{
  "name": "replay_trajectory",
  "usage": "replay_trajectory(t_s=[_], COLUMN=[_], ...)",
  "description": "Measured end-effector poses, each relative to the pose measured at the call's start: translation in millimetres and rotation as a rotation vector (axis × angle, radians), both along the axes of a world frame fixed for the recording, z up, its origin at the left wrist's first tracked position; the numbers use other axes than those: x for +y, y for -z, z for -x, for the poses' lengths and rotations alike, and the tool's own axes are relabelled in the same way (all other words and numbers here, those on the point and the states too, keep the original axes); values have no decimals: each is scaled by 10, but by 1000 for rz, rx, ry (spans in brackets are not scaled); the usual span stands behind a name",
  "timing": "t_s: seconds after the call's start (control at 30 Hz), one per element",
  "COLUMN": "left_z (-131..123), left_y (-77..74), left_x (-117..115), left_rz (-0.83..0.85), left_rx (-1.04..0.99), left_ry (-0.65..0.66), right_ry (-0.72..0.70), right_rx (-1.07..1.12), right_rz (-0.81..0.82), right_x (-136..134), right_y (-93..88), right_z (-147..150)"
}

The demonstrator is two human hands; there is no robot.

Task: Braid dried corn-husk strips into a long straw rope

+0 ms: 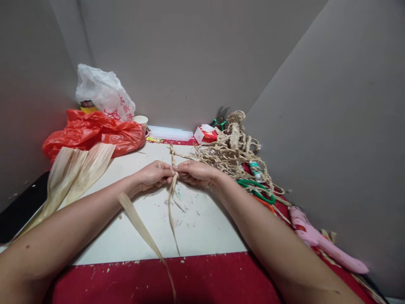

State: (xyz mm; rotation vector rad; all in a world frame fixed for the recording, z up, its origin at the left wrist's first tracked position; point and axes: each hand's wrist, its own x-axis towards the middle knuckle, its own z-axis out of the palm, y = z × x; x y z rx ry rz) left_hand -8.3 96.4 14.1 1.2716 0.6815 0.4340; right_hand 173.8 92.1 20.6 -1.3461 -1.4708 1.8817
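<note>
Over the middle of the white board, my left hand (155,174) and my right hand (196,172) meet, both pinching a braided cord of dried husk strips (172,154). Its braided part runs away from me past the fingertips. Loose strip ends (171,211) hang from the pinch toward me. A separate pale husk strip (139,223) lies by my left forearm and trails over the board's front edge. Beyond my right hand, a tangled heap of finished braid (230,154) connects to the cord. My fingertips partly hide the point where the strips cross.
Wide husk leaves (76,173) lie left, before a red plastic bag (95,133) and a white bag (101,88). At the back stand a paper cup (141,121), clear sticks (171,133), a red-and-white box (205,135) and pliers (220,118). A pink glue gun (325,242) lies right.
</note>
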Motion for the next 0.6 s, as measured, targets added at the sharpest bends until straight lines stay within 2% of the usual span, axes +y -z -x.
replay_trajectory(t_s=[0.13,0.27,0.47,0.53,0.6], left_z=[51,146,368,454,538], left_y=[-81,-145,-281,-380,-491], left_x=[32,110,288,262,140], left_rz=[20,-47,-483,-705,-935], left_rx=[23,173,713,955,1190], left_ry=[42,4,-99,-154,-172], right_ry=[-40,-6,-2,-8,-21], right_rx=[229,294,321,321,318], right_rz=[130,184,213,221,229], right_x=[-6,4,30,37,41], right_y=[58,100,141,146,145], right_z=[-23,-25,-51,-59,-63])
